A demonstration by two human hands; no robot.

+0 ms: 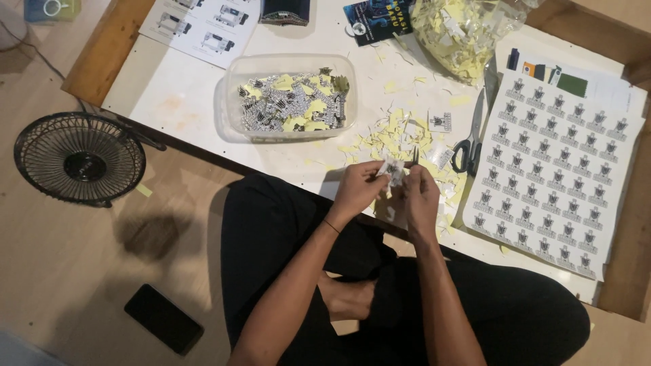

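Roughly, per label:
Left hand: pinching a small sticker piece, fingers closed on it.
Right hand: closed on the same piece, just beside the left.
Done: clear tub, ahead-left of the hands, holds many finished stickers; yellow backing scraps litter the table just ahead.
Left: full sticker sheet right of the right hand looks mostly uncut.
Scissors: idle, ahead-right.
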